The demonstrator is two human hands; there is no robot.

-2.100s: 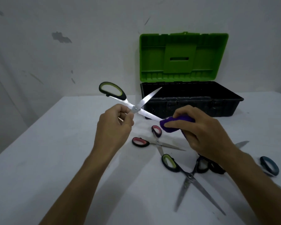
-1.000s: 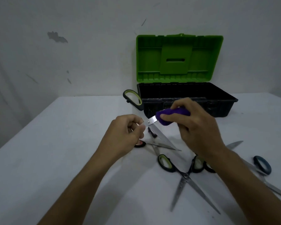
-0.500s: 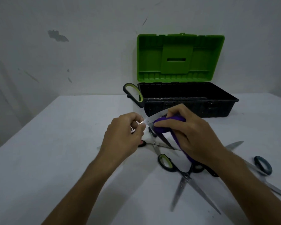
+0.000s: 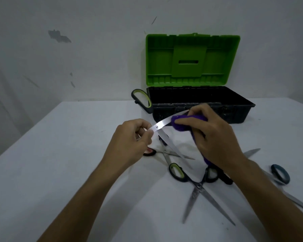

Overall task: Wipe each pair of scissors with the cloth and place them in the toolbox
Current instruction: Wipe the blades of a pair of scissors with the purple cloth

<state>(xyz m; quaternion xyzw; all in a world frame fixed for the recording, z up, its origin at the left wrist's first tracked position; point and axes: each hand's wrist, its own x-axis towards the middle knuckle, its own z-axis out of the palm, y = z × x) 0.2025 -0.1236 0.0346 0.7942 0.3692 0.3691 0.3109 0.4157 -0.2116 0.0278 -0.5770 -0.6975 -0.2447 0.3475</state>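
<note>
Left hand (image 4: 131, 137) pinches the opened scissors (image 4: 162, 125) by their pivot, blades spread — one points toward the right hand (image 4: 212, 135), which clamps a purple cloth (image 4: 179, 124) around it. Beyond both hands, the toolbox (image 4: 199, 100) stands open; more scissors (image 4: 198, 187) lie under the right wrist.

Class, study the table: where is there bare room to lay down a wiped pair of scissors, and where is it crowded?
Bare: the table left of the left hand, out to the left edge, and the strip left of the toolbox. The near middle between the forearms is clear too. Crowded: right of centre, where the green-handled scissors, the pink-handled scissors and the teal-handled scissors lie.
</note>
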